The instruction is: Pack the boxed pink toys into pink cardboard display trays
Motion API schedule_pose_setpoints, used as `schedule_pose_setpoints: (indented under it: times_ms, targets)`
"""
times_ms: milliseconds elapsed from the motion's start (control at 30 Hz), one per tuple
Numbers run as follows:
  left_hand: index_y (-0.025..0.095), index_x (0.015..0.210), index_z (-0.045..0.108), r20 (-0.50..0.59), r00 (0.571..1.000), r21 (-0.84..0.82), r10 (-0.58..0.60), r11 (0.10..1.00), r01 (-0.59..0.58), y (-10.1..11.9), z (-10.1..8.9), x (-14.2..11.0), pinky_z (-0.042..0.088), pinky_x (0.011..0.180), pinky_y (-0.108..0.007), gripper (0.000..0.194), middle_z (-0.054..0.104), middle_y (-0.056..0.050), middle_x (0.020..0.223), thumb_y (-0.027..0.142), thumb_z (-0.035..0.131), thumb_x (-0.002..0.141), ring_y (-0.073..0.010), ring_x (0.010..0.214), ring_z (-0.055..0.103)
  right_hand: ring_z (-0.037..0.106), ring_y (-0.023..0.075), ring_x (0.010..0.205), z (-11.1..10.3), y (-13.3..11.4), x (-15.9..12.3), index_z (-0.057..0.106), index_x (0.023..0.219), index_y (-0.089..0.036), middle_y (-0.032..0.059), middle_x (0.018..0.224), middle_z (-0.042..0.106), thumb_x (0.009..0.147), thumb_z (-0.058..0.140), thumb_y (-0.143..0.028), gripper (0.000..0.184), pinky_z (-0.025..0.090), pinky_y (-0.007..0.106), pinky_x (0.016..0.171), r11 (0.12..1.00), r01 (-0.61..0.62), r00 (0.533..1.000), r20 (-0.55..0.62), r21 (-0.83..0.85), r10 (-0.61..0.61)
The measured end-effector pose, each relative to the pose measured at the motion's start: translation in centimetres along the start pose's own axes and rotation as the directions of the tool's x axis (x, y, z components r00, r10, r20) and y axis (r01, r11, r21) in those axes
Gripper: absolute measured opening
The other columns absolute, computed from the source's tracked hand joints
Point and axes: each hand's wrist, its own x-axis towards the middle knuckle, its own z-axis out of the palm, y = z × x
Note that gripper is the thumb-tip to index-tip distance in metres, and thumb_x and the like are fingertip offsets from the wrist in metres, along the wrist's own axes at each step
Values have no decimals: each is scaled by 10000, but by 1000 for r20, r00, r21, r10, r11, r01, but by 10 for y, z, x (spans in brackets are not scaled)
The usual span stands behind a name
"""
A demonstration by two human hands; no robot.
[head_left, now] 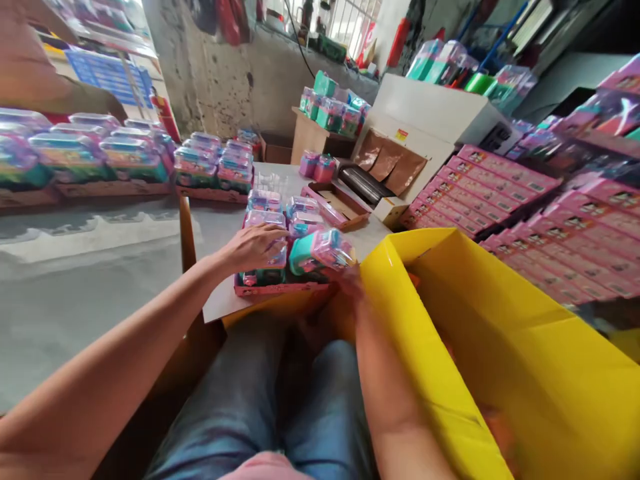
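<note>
In front of me on the table, a shallow pink tray [280,289] holds several small clear-lidded plastic boxes [305,208] in teal, pink and purple. My left hand [257,245] is curved over one of these boxes at the tray's left front, its fingers gripping the lid. A teal box with a clear pinkish lid [323,251] is in my right hand [346,279], tipped sideways above the tray's right front. My right fingers are blurred and partly hidden beneath that box.
A big yellow carton [415,320] stands open at my right. Filled trays [215,190] line the table's far left side. An empty pink tray [340,207] and a dark roll [367,185] lie behind. Pink cartons [480,187] are stacked at right. Another person's arm [35,73] shows at upper left.
</note>
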Motion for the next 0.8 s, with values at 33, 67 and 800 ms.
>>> schedule_pose_setpoints:
  times_ms: [33,67,800]
  targets:
    - [183,1352,599,2,1000,3,3,1000,-3,-1,-1,0,434,1067,-386,512,624,-93,1347,422,302,1010,-247,1223,579,652,229,1103,2,4,4,544,1330,-130,115,1235,674,678,840,-318,740,532,379,991,999,3,999,31,33,-4]
    - [188,1369,584,10,1000,9,7,1000,-7,-1,-3,0,438,1055,-385,519,627,-95,1333,435,297,1013,-247,1212,580,661,227,1089,4,7,6,537,1340,-131,113,1228,680,671,836,-320,757,537,375,981,998,12,997,74,65,-17]
    - [199,1293,588,174,977,300,-121,952,65,25,7,14,411,999,-395,494,607,-105,1242,437,637,862,-300,1174,554,287,338,1480,55,-65,13,733,1040,-217,108,1393,592,875,708,-201,168,142,624,1222,332,621,781,594,-710,-192]
